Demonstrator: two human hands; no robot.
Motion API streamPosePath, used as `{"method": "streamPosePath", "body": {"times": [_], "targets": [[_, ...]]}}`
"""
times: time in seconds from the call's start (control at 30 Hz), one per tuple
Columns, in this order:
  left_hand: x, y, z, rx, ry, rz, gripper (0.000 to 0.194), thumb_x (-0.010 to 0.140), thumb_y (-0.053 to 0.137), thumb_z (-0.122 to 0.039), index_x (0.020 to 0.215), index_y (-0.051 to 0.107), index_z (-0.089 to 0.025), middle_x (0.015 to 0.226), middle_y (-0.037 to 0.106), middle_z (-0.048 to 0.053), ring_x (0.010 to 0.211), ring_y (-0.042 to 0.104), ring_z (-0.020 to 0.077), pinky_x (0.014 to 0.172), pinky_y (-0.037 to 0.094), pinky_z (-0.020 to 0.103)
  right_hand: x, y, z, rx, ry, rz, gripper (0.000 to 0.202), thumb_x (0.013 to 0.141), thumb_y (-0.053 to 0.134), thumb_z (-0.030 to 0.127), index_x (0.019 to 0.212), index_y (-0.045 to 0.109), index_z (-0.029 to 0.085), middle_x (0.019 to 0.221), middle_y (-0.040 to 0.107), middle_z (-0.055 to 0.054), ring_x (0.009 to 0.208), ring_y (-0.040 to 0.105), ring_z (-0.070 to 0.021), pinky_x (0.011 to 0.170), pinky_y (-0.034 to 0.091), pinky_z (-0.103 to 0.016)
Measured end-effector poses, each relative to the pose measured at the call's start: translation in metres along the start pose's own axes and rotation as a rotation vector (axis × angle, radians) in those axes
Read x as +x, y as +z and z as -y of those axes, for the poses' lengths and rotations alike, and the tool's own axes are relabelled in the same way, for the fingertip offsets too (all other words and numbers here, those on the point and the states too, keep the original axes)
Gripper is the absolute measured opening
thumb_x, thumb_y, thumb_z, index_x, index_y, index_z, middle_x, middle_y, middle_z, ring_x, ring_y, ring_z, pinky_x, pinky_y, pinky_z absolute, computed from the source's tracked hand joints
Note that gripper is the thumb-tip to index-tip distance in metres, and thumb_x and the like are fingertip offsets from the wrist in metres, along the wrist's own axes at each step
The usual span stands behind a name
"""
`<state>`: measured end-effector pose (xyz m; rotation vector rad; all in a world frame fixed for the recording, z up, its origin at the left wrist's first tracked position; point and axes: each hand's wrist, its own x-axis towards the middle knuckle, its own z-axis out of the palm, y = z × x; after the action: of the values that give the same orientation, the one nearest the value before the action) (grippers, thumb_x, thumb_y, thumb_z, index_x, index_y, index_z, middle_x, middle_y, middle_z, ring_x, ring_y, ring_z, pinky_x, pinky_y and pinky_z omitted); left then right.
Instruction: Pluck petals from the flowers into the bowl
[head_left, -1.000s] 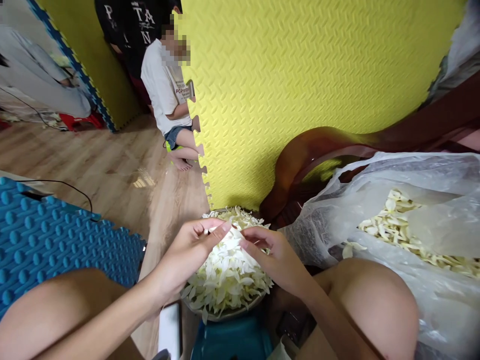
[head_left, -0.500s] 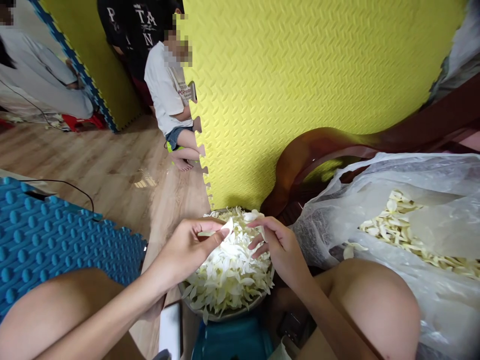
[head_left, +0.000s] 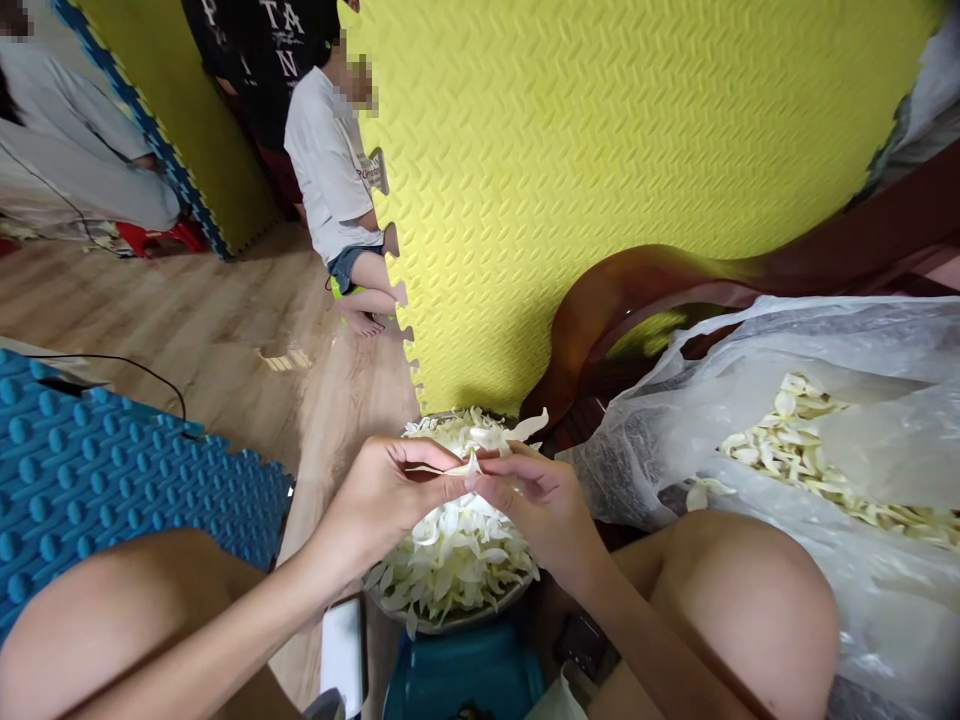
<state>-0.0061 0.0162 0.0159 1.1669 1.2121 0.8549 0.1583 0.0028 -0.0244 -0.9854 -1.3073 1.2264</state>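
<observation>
Knees, two, bare: left knee (head_left: 142, 600) and right knee (head_left: 750, 600), spread apart at the near edge.
Oblong object, white (head_left: 342, 645): one, beside the left forearm.
Stool, teal plastic (head_left: 465, 665): one, between the knees, partly covered by the bowl.
Left hand (head_left: 390, 490): grip pinched, thumb against fingers, on a pale flower piece (head_left: 471, 464).
Right hand (head_left: 547, 500): grip likewise pinched, thumb and forefinger on the same piece, fingertips meeting those of the left. A long white petal (head_left: 531, 427) projects beyond the right fingers; whether held, cannot tell.
Bowl, round, rim (head_left: 442, 626) partly visible: one, beneath both hands, heaped with white petals (head_left: 457, 565). The piece in hand is above this heap.
Bag, translucent plastic (head_left: 630, 440): one, open, beyond the right knee, containing yellowish-white petals (head_left: 795, 440).
Mat, blue, studded foam (head_left: 150, 490): one, left; dark cable (head_left: 161, 375) by its far edge.
Furniture, curved brown wood (head_left: 637, 270): one, behind the bag.
Panel, yellow foam (head_left: 600, 150): one, upright, toothed edge, beyond the bowl.
Floor, wood-grained (head_left: 225, 300).
Seated person, white shirt (head_left: 322, 160): one, partly hidden by the panel.
Stool, red (head_left: 154, 238): one, far left.
Person, black lettered shirt (head_left: 255, 60): one, farther back.
</observation>
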Motion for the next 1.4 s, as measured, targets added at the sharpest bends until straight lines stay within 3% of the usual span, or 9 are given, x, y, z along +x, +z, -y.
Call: {"method": "streamPosePath", "body": {"times": [0.23,0.37,0.47,0.63,0.8,1.0,1.1,1.2,1.4], "targets": [[0.004,0.000,0.006,-0.097,-0.155,-0.008,0.017,0.054,0.085,-0.022,0.061,0.071,-0.016,0.060,0.065,-0.002,0.060,0.053,0.0092,0.057,0.040,0.018,-0.001,0.001,0.003,-0.179,-0.105,-0.093,0.012,0.081,0.067,0.025,0.072,0.072,0.019,0.075,0.069,-0.003,0.073,0.062,-0.0176,0.070,0.046,-0.030],[0.000,0.000,-0.001,0.053,-0.080,0.143,0.015,0.063,0.080,-0.028,0.067,0.073,-0.016,0.065,0.067,0.000,0.061,0.054,0.0111,0.055,0.039,0.019,-0.001,-0.003,0.000,0.020,0.001,-0.076,0.011,0.079,0.069,0.026,0.070,0.070,0.019,0.077,0.069,-0.003,0.076,0.063,-0.0174,0.071,0.048,-0.028],[-0.003,0.001,-0.006,0.172,0.002,0.140,0.017,0.072,0.072,-0.033,0.073,0.074,-0.016,0.073,0.070,0.003,0.067,0.058,0.0148,0.059,0.042,0.022,-0.001,-0.005,0.002,-0.011,-0.022,-0.138,0.010,0.080,0.068,0.025,0.073,0.068,0.018,0.080,0.067,-0.003,0.078,0.061,-0.0165,0.074,0.047,-0.027],[0.007,-0.016,-0.016,0.374,0.093,-0.208,0.023,0.073,0.069,-0.039,0.071,0.072,-0.016,0.070,0.071,0.005,0.062,0.058,0.0163,0.055,0.041,0.025,0.002,-0.013,0.009,0.013,-0.052,-0.154,0.016,0.084,0.064,0.031,0.077,0.065,0.018,0.078,0.061,-0.002,0.077,0.057,-0.0147,0.073,0.045,-0.026],[0.018,-0.055,-0.022,0.325,0.165,-0.493,0.027,0.074,0.070,-0.044,0.079,0.074,-0.017,0.074,0.072,0.005,0.063,0.059,0.0171,0.053,0.041,0.025,0.012,-0.033,0.003,0.019,-0.048,-0.378,0.024,0.085,0.063,0.041,0.078,0.064,0.018,0.074,0.061,-0.001,0.068,0.054,-0.0135,0.065,0.043,-0.025],[0.012,-0.061,-0.015,0.476,0.207,-0.258,0.025,0.079,0.065,-0.042,0.088,0.075,-0.021,0.090,0.074,0.005,0.085,0.064,0.0219,0.073,0.049,0.030,0.023,-0.033,-0.014,-0.531,0.043,-0.114,0.031,0.089,0.054,0.041,0.082,0.070,0.016,0.077,0.066,-0.005,0.071,0.059,-0.0194,0.065,0.041,-0.028],[0.008,-0.051,-0.017,0.530,0.264,-0.200,0.024,0.078,0.066,-0.042,0.082,0.075,-0.020,0.092,0.074,0.005,0.088,0.064,0.0226,0.076,0.048,0.030,0.024,-0.030,-0.016,-0.706,0.010,-0.127,0.040,0.095,0.044,0.041,0.080,0.071,0.016,0.079,0.066,-0.007,0.072,0.060,-0.0199,0.066,0.041,-0.029],[0.006,-0.043,-0.020,0.522,0.310,-0.186,0.025,0.079,0.065,-0.042,0.080,0.075,-0.019,0.086,0.074,0.005,0.081,0.063,0.0204,0.070,0.047,0.028,0.023,-0.028,-0.012,-0.637,-0.036,-0.169,0.040,0.095,0.043,0.043,0.083,0.072,0.017,0.082,0.068,-0.007,0.076,0.062,-0.0205,0.069,0.043,-0.030],[0.005,-0.024,-0.016,0.399,0.296,-0.115,0.023,0.074,0.071,-0.038,0.070,0.074,-0.016,0.071,0.070,0.005,0.066,0.058,0.0167,0.058,0.042,0.025,0.018,-0.015,-0.002,-0.295,0.023,0.037,0.035,0.089,0.055,0.046,0.084,0.073,0.017,0.072,0.066,-0.003,0.071,0.060,-0.0182,0.067,0.045,-0.029]]}}
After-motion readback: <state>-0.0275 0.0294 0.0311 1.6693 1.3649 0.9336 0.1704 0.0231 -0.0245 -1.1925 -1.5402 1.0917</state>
